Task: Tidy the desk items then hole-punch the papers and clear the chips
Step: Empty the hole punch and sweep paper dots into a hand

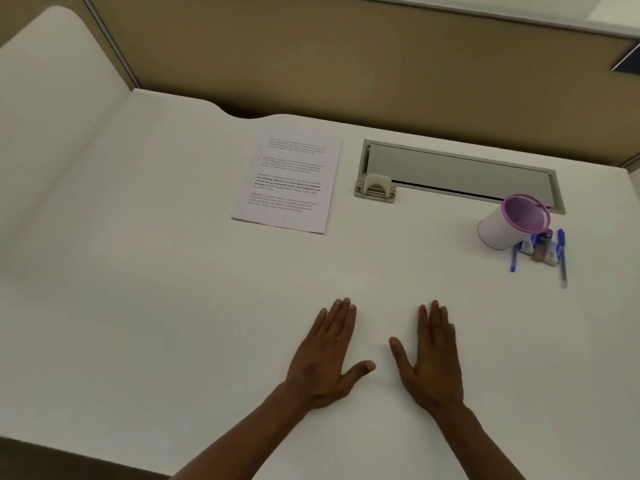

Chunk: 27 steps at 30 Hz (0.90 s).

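Both hands lie palm-down on the white counter, nothing held. Left hand: fingers straight, close together, thumb splayed toward the right hand. Right fingers likewise flat and extended, touching only the counter.

Well beyond the left fingertips: white printed paper sheet, flat. Beyond and between both sets of fingertips: small beige hole punch, at the corner of a grey recessed cable tray. Far right of the right fingers: white cylindrical cup with purple rim, tipped on its side, blue pens and small clips just beside its mouth.
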Each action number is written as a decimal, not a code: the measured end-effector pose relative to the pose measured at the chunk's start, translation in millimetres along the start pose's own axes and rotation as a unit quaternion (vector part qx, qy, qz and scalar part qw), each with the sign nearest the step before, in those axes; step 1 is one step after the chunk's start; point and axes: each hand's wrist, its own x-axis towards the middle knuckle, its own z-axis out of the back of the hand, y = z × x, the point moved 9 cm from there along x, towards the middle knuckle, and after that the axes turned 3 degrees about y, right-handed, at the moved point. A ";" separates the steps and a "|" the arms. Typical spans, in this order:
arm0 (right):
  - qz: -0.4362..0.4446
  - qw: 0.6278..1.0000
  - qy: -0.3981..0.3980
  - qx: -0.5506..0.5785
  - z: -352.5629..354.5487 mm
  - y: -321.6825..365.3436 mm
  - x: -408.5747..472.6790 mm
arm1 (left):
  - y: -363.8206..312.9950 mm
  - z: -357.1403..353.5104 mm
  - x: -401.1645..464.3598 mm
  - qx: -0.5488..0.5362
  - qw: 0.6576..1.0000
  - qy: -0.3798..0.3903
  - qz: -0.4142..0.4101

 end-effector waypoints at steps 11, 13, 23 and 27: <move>-0.036 0.999 -0.009 -0.002 5.8 -1.5 22.3 | 33.6 7.9 34.7 0.070 0.997 -0.002 0.037; 0.014 1.000 0.003 -0.023 -8.5 21.3 9.6 | 23.1 1.6 27.3 0.079 0.997 0.007 0.018; 0.141 0.989 0.005 0.033 -0.9 52.7 -5.2 | -7.7 -3.2 -2.3 -0.105 0.993 -0.045 0.001; 0.139 0.988 0.056 -0.023 -17.5 49.9 27.6 | -12.6 -15.8 4.2 -0.037 0.996 -0.061 0.056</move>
